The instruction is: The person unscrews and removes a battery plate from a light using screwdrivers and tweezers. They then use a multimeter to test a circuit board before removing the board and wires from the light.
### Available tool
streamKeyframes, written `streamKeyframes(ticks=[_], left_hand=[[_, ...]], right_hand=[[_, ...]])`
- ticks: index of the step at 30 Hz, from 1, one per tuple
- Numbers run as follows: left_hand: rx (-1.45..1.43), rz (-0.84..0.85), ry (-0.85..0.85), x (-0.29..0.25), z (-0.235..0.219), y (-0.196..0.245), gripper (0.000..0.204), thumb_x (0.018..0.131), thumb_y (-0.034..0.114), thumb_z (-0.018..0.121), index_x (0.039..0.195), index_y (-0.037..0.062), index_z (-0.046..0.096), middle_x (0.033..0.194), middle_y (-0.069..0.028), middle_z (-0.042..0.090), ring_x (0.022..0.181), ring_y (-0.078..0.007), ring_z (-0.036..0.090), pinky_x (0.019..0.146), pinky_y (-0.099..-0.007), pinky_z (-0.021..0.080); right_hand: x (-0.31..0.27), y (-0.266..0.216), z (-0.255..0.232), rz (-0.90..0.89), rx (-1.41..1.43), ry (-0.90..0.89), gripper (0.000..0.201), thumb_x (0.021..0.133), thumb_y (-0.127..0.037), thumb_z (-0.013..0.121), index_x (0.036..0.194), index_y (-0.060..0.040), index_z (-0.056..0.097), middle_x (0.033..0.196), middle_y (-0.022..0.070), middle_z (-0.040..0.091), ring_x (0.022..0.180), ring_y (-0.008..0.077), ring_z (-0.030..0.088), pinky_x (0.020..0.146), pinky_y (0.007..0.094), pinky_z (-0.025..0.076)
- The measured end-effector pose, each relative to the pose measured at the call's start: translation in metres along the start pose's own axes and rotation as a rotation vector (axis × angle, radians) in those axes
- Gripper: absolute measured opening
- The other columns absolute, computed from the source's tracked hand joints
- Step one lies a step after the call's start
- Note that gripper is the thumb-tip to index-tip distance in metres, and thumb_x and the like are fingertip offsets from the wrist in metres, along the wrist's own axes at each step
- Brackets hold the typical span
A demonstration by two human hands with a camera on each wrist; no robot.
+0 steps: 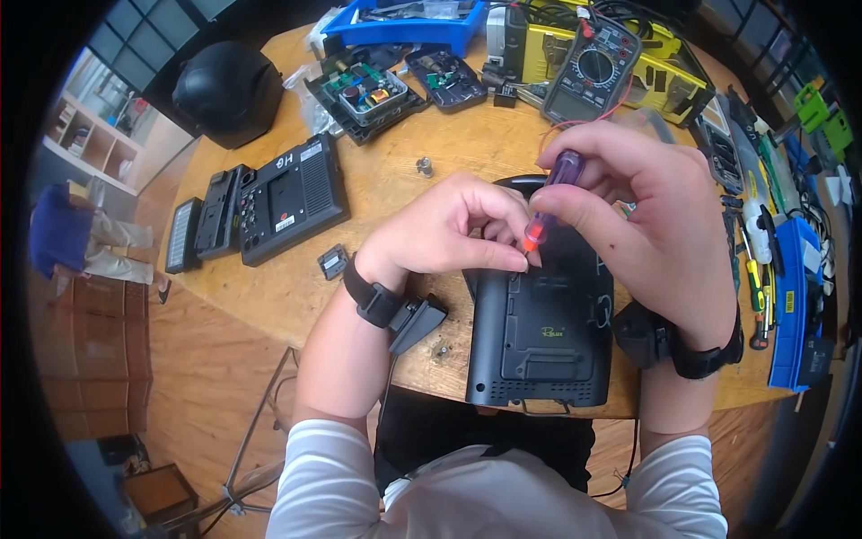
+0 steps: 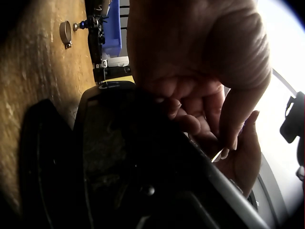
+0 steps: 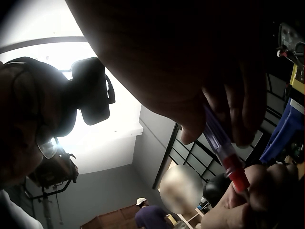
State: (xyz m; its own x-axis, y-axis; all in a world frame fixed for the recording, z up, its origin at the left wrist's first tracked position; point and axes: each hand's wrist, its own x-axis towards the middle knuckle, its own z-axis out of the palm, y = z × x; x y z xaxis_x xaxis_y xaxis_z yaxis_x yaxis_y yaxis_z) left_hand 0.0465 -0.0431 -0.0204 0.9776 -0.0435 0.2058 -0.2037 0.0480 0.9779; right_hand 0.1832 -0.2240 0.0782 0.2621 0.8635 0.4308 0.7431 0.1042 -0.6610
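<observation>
A purple and red screwdriver (image 1: 544,212) is gripped in the right hand (image 1: 654,216), tilted, with its red end low beside the left fingertips. The left hand (image 1: 467,226) holds thumb and forefinger together at that red end, over the top of a black device casing (image 1: 561,332). What lies between those fingertips is hidden in the head view. In the right wrist view the screwdriver (image 3: 224,150) reaches down to the left hand (image 3: 257,195). The left wrist view shows the left hand (image 2: 200,57) above the dark casing (image 2: 114,157).
Black device parts (image 1: 296,199) lie at the left, with a small square part (image 1: 333,261) nearby. Opened housings with circuit boards (image 1: 364,94), a blue bin (image 1: 404,31), a multimeter (image 1: 593,72) and a yellow case (image 1: 664,76) stand behind. Tools and a blue tray (image 1: 790,305) are at the right.
</observation>
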Motion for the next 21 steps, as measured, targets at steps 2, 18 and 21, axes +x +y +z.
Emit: streamKeyframes(ticks=[2,18,21], left_hand=[[0.060,0.005,-0.008,0.0002,-0.0013,0.0008,0.012,0.087,0.006,0.082,0.098,0.0044,0.077,0.093,-0.0001,0.077,0.072,-0.0016,0.055,0.064,-0.0194,0.043],[0.151,0.072,-0.034,0.0005,-0.0021,0.0011,0.014,0.087,0.008,0.082,0.099,0.0038,0.076,0.095,-0.0023,0.077,0.076,-0.0035,0.061,0.065,-0.0201,0.045],[0.082,0.068,-0.010,0.0010,0.0018,0.0004,0.015,0.087,0.007,0.083,0.099,0.0026,0.076,0.095,-0.0035,0.077,0.077,-0.0042,0.062,0.067,-0.0201,0.046]], right_hand=[[0.0000,-0.0003,0.0012,0.007,-0.013,-0.013,0.021,0.084,-0.002,0.078,0.104,-0.0003,0.072,0.080,0.0045,0.070,0.071,0.0089,0.069,0.066,0.0215,0.052],[-0.0002,-0.0008,-0.0008,-0.112,0.024,-0.063,0.025,0.083,-0.004,0.076,0.107,0.0006,0.073,0.083,0.0096,0.074,0.073,0.0148,0.073,0.068,0.0255,0.055],[0.0012,0.0020,-0.0012,-0.112,0.066,-0.085,0.025,0.083,-0.004,0.076,0.108,0.0009,0.073,0.084,0.0101,0.074,0.074,0.0160,0.073,0.069,0.0262,0.055]])
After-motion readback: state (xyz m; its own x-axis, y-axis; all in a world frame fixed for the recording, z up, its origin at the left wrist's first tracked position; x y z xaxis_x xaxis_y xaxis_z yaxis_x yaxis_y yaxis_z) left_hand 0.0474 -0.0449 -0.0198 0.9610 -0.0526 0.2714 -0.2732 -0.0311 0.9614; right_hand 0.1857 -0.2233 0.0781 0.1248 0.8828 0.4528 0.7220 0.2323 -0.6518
